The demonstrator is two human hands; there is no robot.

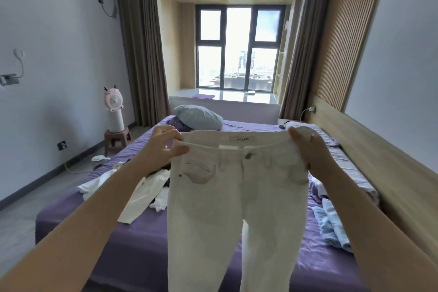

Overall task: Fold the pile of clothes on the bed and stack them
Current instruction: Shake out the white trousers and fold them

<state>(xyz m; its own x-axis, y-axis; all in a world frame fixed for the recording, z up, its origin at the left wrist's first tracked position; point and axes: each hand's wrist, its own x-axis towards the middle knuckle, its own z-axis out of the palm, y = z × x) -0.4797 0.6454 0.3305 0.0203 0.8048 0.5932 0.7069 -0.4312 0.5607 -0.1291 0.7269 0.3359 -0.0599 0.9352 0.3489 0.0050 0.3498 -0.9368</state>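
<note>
Both hands hold a pair of white jeans (pixel 237 197) up above the bed (pixel 142 244), front side toward the camera, legs hanging down. The left hand (pixel 163 147) pinches the waistband at its left corner; the right hand (pixel 308 147) grips the right corner. White garments (pixel 142 192) lie crumpled on the purple sheet to the left, light blue clothes (pixel 331 227) to the right, a grey pillow (pixel 199 117) at the far end

Both forearms bare to the frame's edge — left hand (pixel 163 144) and right hand (pixel 308 149) ungloved, ringless.
</note>
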